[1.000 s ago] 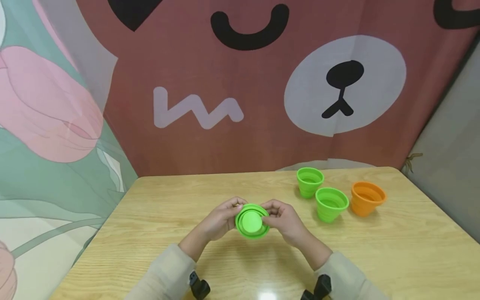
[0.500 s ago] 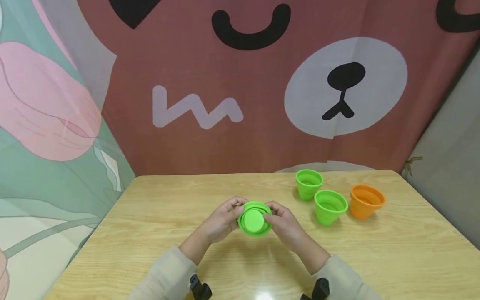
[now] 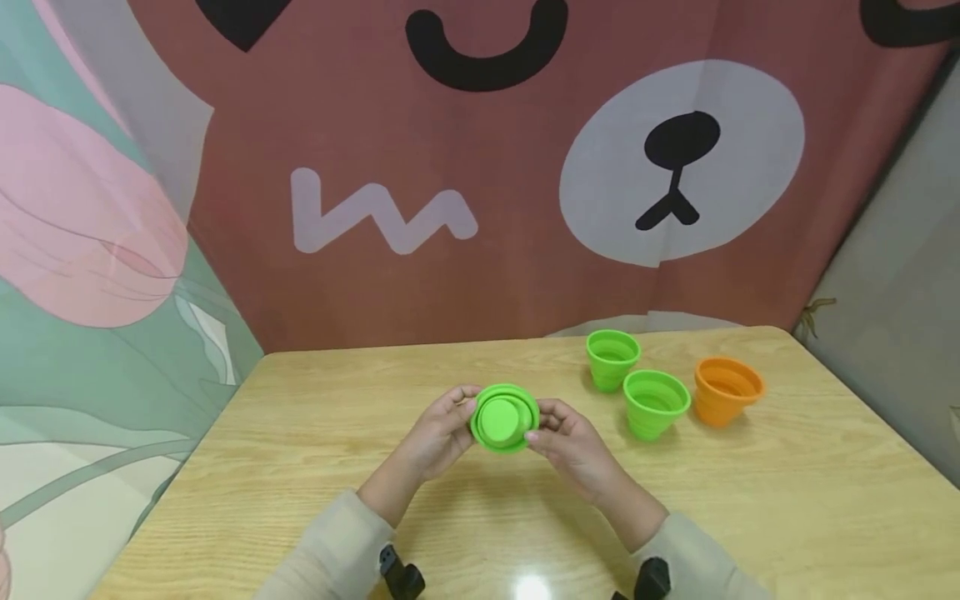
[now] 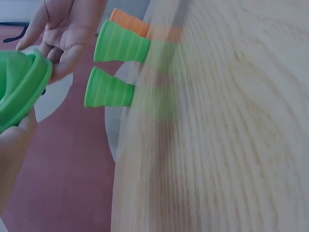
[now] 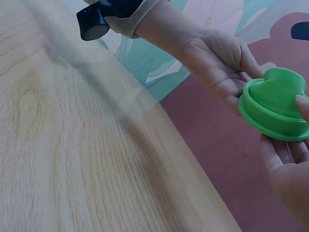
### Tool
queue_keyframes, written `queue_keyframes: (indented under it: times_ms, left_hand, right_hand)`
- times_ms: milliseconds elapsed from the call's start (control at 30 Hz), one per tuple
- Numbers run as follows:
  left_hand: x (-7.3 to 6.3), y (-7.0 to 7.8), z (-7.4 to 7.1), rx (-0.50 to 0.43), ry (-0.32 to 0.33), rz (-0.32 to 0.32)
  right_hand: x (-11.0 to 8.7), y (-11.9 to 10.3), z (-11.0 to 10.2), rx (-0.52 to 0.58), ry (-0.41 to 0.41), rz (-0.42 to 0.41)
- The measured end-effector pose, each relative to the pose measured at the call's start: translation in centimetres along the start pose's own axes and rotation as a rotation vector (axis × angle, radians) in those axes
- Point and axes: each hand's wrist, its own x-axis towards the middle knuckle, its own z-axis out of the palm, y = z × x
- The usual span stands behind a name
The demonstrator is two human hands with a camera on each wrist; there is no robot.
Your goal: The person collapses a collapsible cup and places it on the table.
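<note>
A green collapsible cup (image 3: 504,419), partly folded into rings, is held off the table between both hands. Its round base faces the head camera, and in the right wrist view the base (image 5: 286,79) juts unevenly from the wide rim. My left hand (image 3: 437,442) pinches the cup's left edge, thumb on the near side. On the opposite edge, my right hand (image 3: 576,450) grips with thumb in front and fingers behind. The left wrist view shows the cup (image 4: 24,92) at its left border, partly cut off.
Two green cups (image 3: 613,360) (image 3: 656,404) and an orange cup (image 3: 727,392) stand upright and unfolded at the table's back right. The wooden table (image 3: 337,400) meets a printed bear curtain (image 3: 450,292) along its back edge.
Both hands have raised the cup slightly in the head view. My right thumb has slid off the base's side toward the rim. The standing cups have kept their places.
</note>
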Motion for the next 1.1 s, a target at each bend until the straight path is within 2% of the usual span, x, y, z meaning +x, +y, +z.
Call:
queue_keyframes:
  times_ms: [167, 300, 467, 600, 733, 900, 1100]
  left_hand:
    - [-0.3, 0.1, -0.6, -0.034, -0.078, -0.002]
    - [-0.4, 0.1, -1.0, -0.065, -0.167, 0.006]
    - [-0.5, 0.3, -1.2, -0.081, -0.233, 0.012]
    - [-0.7, 0.3, -1.2, -0.074, -0.224, 0.011]
    - [-0.8, 0.3, -1.1, -0.053, -0.189, 0.011]
    - [-0.9, 0.0, -1.0, -0.024, -0.133, 0.000]
    - [-0.9, -0.2, -1.1, -0.002, -0.119, 0.007]
  right_hand:
    - [0.0, -0.2, 0.2, -0.010, 0.021, 0.021]
    - [0.0, -0.4, 0.5, 0.011, 0.020, 0.023]
    - [0.2, -0.6, 0.5, 0.059, -0.032, 0.005]
    - [0.4, -0.6, 0.4, 0.073, -0.083, -0.010]
    - [0.4, -0.7, 0.3, 0.066, -0.102, -0.008]
    - [0.2, -0.9, 0.5, 0.048, -0.077, 0.009]
    - [0.2, -0.9, 0.8, 0.033, -0.046, 0.010]
